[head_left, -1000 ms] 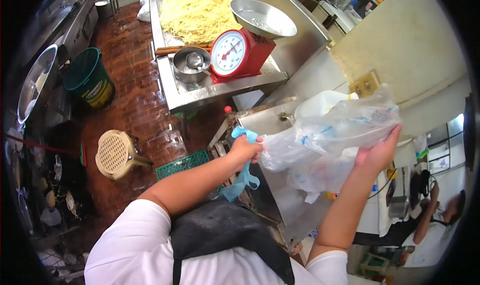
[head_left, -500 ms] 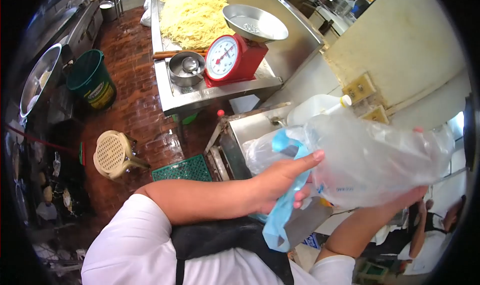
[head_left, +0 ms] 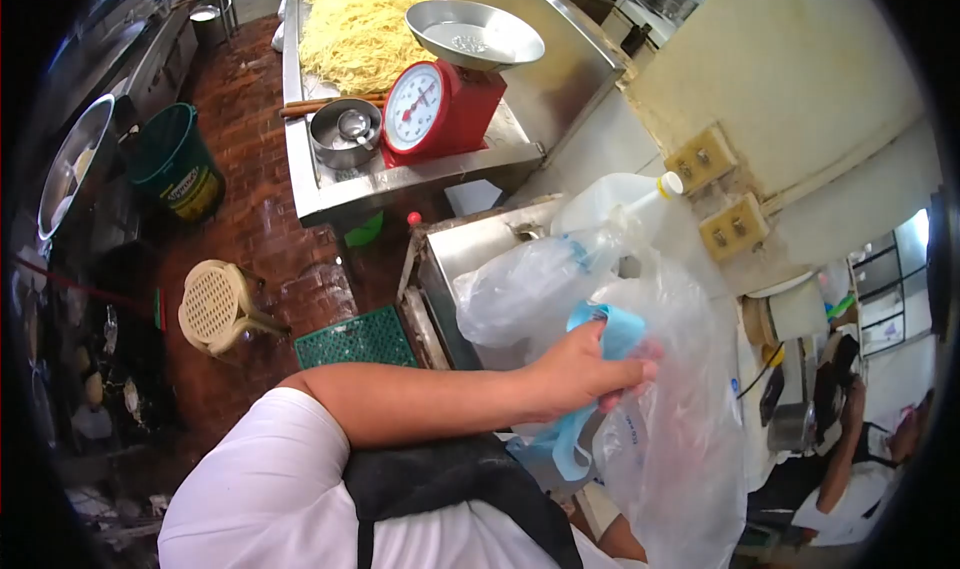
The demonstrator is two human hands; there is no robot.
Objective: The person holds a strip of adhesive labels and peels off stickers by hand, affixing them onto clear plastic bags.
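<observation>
My left hand (head_left: 595, 369) is closed around a strip of thin blue plastic (head_left: 622, 329), with its fingertips against a large clear plastic bag (head_left: 700, 369). This bag hangs spread out down the front right. My right hand shows only as a blurred pinkish shape behind or inside the clear plastic, so its fingers cannot be made out. Another bundle of clear plastic bags (head_left: 530, 279) lies just beyond my left hand, beside a translucent jug (head_left: 610, 204) with a pale cap.
A steel table (head_left: 400, 194) holds yellow noodles (head_left: 365, 29), a red scale (head_left: 450, 114) and a metal pot (head_left: 345, 149). A beige stool (head_left: 215, 304), green crate (head_left: 355, 339) and green bucket (head_left: 180, 164) stand on the left floor. Another person (head_left: 850, 459) is at the right.
The clear bag has swung down and closer to my body, and my right hand has dropped behind its plastic. My left hand still grips the blue strip. The view has shifted right.
</observation>
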